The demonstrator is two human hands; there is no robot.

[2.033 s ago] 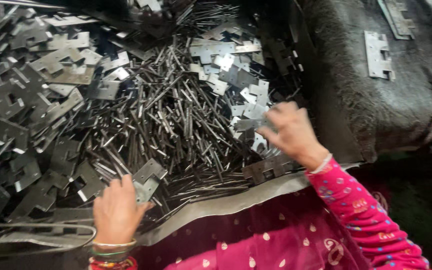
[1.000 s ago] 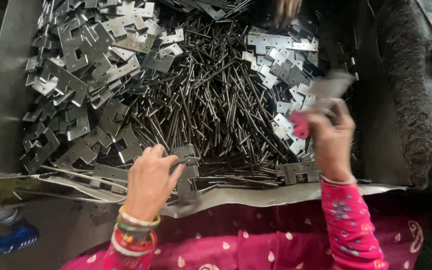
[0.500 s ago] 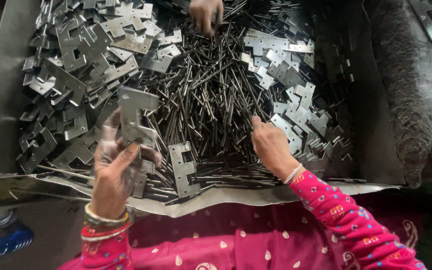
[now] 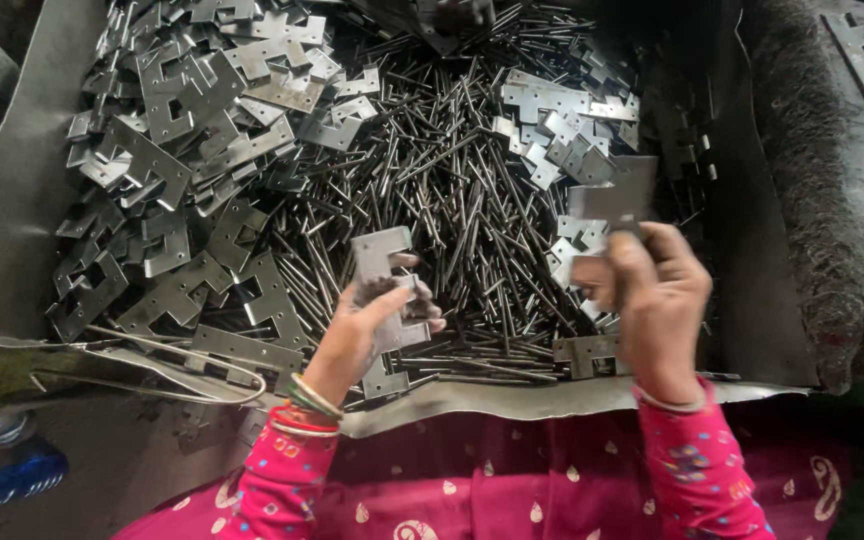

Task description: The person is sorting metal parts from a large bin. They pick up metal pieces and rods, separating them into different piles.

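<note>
Hinge leaves of grey stamped steel (image 4: 167, 215) lie heaped at the left of the sheet-metal tray (image 4: 7, 215), tilted every way. A blue shoe (image 4: 7, 480) shows at the lower left, outside the tray. Just right of the heap, the left hand (image 4: 357, 330) rises from a pink patterned sleeve with bangles (image 4: 302, 405) at the wrist, palm turned up and forearm slanting up to the right. Its fingers (image 4: 407, 300) are closed round a notched grey steel hinge leaf (image 4: 384, 285), held nearly upright with its long axis running up and down and its notched end at the top. Behind and around it, thin steel pins (image 4: 462, 190) cover the middle of the tray, most lying lengthwise away from the person. Further right, the right hand (image 4: 652, 300) is raised above the pins, back toward the camera, wrist bent. Its fingers (image 4: 622, 255) pinch a second flat steel hinge leaf (image 4: 617, 200), which sticks up above the knuckles; it is blurred, so its long axis cannot be told. At the far right, a dark fuzzy mat (image 4: 832, 210) carries one assembled steel hinge (image 4: 860, 55).
</note>
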